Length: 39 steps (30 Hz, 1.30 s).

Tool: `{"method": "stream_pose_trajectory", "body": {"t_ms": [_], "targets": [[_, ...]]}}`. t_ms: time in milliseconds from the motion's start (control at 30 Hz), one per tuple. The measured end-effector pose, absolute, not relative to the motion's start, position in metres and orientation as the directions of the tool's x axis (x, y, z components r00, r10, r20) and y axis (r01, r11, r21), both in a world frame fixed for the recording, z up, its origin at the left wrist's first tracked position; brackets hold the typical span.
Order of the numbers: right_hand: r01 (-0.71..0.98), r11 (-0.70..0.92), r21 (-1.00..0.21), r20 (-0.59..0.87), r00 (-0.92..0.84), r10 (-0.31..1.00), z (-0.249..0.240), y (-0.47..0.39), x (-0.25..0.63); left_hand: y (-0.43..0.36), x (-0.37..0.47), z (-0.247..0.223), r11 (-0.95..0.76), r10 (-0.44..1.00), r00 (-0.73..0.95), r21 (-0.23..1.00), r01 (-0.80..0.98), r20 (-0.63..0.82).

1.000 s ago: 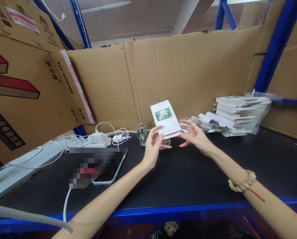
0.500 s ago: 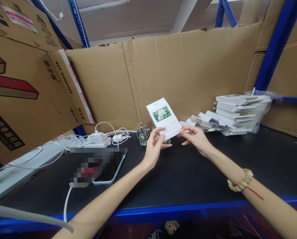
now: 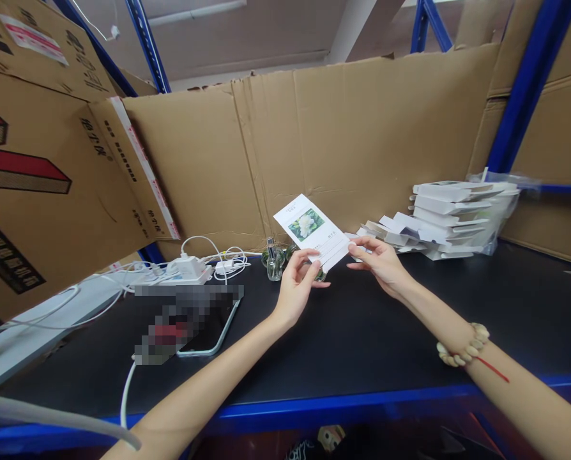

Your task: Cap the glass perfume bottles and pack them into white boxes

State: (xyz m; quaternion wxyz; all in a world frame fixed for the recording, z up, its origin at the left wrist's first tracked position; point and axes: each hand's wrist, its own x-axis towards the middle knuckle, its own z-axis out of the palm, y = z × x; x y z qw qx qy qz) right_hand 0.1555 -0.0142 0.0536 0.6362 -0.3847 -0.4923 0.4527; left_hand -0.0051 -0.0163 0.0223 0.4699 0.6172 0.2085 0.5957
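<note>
Head view: holding box (image 3: pixel 313 231) tilted above table (image 3: pixel 362 345), pinched thumb-to-finger at lower edge by L hand (image 3: pixel 296 287) (other fingers loose) + at R corner by R hand (image 3: pixel 384 265), near-closed, prob. gripped at margins to steady it w/o covering pic (image 3: pixel 306 223), near bottle (image 3: pixel 274 265).

Black worktop (image 3: pixel 410 338), blue front edge (image 3: pixel 362 409); cardboard panel (image 3: pixel 362 128) behind; blue post (image 3: pixel 529 83) at right; ceiling (image 3: pixel 266 41) above.

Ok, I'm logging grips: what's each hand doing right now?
Left hand: closed, holding the white flower-print carton near its lower end.
Right hand: closed, thumb and fingers pinching the same carton's right corner.
</note>
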Motion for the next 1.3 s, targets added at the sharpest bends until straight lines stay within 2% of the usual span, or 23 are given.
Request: {"method": "stream_pose_trajectory", "body": {"t_ms": [667,767,933,1300], "targets": [[-0.256,0.257,-0.932,0.247,0.071,0.966,0.054,-0.016,0.155,-0.018,-0.005,0.019,-0.501,0.813,0.235,0.845,-0.186,0.534],[-0.249,0.259,-0.933,0.263,0.018,0.965,0.052,-0.016,0.155,-0.017,-0.005,0.018,-0.534,0.797,0.246,0.834,-0.14,0.551],[-0.204,0.281,-0.938,0.315,-0.156,0.936,0.046,-0.013,0.155,-0.016,-0.005,0.016,-0.605,0.785,0.168,0.797,0.0,0.596],[-0.114,0.366,-0.923,0.383,-0.219,0.897,0.04,-0.009,0.154,-0.014,-0.006,0.016,-0.592,0.791,0.15,0.804,-0.059,0.593]]}}
